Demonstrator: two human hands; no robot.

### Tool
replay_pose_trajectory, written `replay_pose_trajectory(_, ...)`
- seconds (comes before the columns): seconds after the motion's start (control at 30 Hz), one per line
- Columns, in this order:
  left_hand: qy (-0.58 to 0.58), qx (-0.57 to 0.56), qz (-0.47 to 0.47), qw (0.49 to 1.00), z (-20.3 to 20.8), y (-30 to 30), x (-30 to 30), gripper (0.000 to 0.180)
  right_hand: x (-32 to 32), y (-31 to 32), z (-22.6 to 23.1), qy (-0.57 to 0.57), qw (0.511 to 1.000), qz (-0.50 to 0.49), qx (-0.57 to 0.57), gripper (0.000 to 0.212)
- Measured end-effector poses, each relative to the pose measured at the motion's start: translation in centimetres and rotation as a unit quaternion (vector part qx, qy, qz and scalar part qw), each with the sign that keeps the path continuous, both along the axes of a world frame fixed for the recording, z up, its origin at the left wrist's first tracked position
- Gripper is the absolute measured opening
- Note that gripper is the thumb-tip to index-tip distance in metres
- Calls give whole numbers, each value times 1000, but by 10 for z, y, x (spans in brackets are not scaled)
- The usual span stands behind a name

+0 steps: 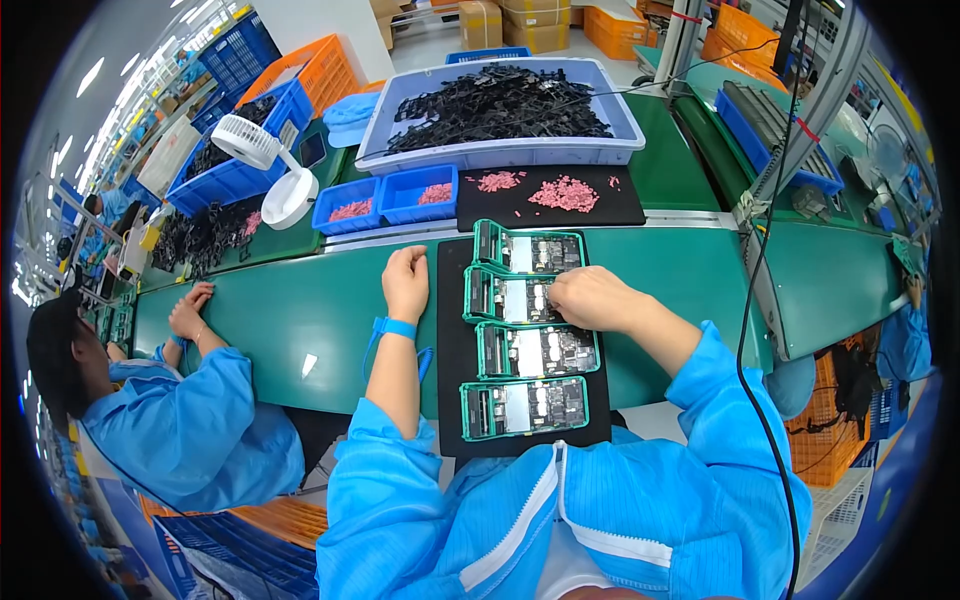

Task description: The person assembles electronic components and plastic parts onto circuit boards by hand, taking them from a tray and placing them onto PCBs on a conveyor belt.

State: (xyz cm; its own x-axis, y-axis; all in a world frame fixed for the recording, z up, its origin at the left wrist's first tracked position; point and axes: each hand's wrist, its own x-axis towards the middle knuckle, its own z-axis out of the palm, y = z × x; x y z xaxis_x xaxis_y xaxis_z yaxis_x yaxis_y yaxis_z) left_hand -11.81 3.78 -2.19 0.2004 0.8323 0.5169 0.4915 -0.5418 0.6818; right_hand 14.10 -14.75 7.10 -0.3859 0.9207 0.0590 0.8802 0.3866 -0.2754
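Four-sided green trays stand in a column on a black mat (452, 340), each holding an opened device with a bare circuit board. My right hand (592, 298) is over the right part of the second device (515, 298) from the far end, fingertips pinched against its board; anything between them is too small to see. My left hand (405, 284), a blue band around its wrist, is just left of the mat with its fingers curled together. Whatever it may hold is hidden. The nearest device (524, 408) lies close to my body.
Small pink pieces (565, 194) are heaped on a farther black mat and in two blue bins (418, 195). Behind stands a large pale tub (500, 152) of black parts. A white fan (290, 195) and a co-worker (200, 420) are at left. A black cable (745, 330) hangs at right.
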Motion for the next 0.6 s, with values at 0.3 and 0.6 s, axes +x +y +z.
replay_pose_trajectory(0.3,2,-51,-26,998,11,-11,2,11,-7,3,7,-87,996,3,-19,7)
replay_pose_trajectory(0.6,2,-49,-26,998,14,-10,3,10,8,-40,-14,-64,983,51,165,32)
